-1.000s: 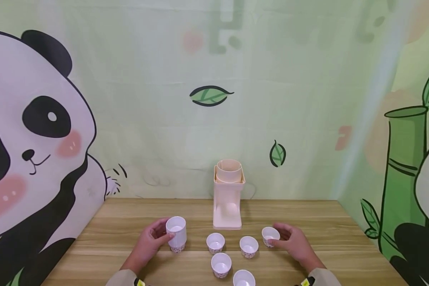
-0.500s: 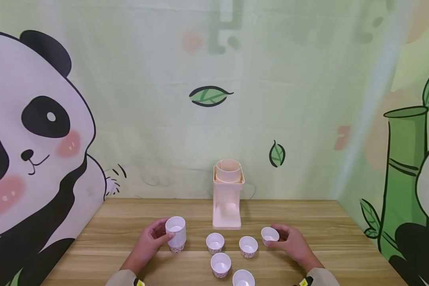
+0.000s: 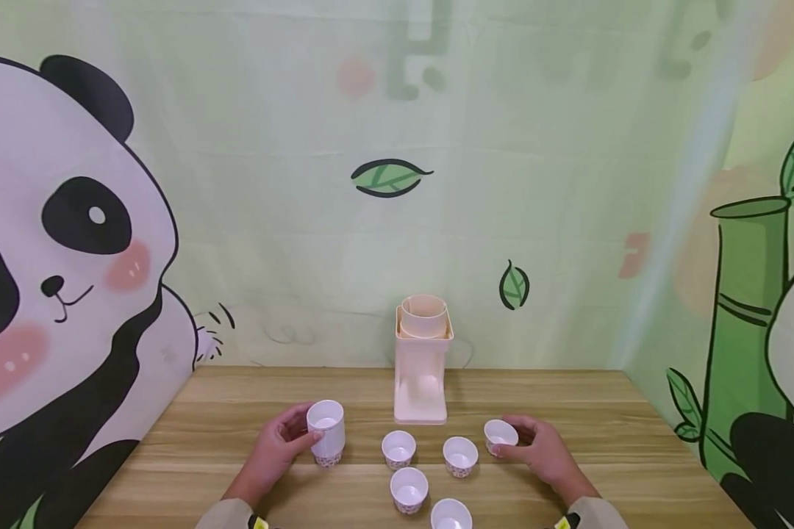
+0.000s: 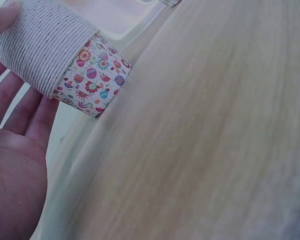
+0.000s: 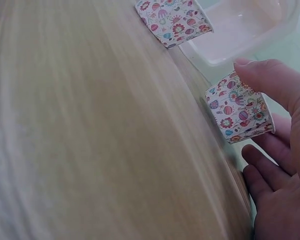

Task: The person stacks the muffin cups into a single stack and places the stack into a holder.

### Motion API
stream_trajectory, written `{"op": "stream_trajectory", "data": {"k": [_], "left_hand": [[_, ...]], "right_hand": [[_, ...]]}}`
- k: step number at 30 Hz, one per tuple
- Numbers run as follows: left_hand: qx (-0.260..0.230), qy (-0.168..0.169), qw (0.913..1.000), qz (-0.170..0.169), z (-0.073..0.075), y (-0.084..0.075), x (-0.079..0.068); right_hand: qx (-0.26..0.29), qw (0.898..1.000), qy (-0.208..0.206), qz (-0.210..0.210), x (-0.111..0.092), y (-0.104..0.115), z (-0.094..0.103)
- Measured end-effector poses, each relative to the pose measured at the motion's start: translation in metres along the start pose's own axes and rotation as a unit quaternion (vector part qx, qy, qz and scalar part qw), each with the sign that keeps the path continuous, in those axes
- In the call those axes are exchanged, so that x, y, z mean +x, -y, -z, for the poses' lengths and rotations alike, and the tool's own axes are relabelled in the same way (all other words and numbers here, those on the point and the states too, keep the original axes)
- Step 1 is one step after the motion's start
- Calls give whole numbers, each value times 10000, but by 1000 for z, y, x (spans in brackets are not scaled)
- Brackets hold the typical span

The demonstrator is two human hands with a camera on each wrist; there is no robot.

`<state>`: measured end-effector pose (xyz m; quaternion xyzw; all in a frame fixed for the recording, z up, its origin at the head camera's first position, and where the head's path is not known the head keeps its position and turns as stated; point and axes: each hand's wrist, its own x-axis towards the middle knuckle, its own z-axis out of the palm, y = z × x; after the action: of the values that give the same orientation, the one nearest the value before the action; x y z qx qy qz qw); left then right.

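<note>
at the far left a painted panda (image 3: 86,228) fills the green backdrop (image 3: 291,198). below it, at the left side of the wooden table (image 3: 231,397), the left hand (image 3: 279,447) holds an upright stack of nested paper cups (image 3: 331,439); the stack sits between the thumb on the near side and the fingers round the far side, gripped at the ribbed band of white rims, with the floral print of the bottom cup below the grip. to the right of the stack, well apart from both hands, four single paper cups stand mouth up: a back-left cup (image 3: 399,450), a front-left cup (image 3: 409,491) just before it, a nearest cup (image 3: 451,516) cut by the lower edge of the head view, and a back-right cup (image 3: 460,457). behind them rises a pale pink stand (image 3: 420,382) with a round sleeve (image 3: 425,323) at its top. farther right, the right hand (image 3: 545,450) pinches one floral paper cup (image 3: 501,436), narrow between thumb and forefinger; the cup is upright at the fingertips, ahead of the palm, with the lower fingers bent beneath. at the far right is painted bamboo (image 3: 750,294).
</note>
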<state>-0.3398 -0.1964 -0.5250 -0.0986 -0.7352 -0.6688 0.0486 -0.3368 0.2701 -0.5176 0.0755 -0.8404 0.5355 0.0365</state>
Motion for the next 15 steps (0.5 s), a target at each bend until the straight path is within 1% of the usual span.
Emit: {"op": "stream_trajectory", "data": {"k": [7, 11, 15], "left_hand": [[63, -19, 10000, -43, 0, 2, 1], [62, -59, 9999, -92, 0, 3, 2], [16, 18, 9998, -189, 1, 4, 2]], "right_hand": [[197, 9997, -82, 72, -1, 5, 1], [140, 9997, -177, 53, 1, 7, 0], [72, 9996, -275, -9, 2, 14, -1]]}}
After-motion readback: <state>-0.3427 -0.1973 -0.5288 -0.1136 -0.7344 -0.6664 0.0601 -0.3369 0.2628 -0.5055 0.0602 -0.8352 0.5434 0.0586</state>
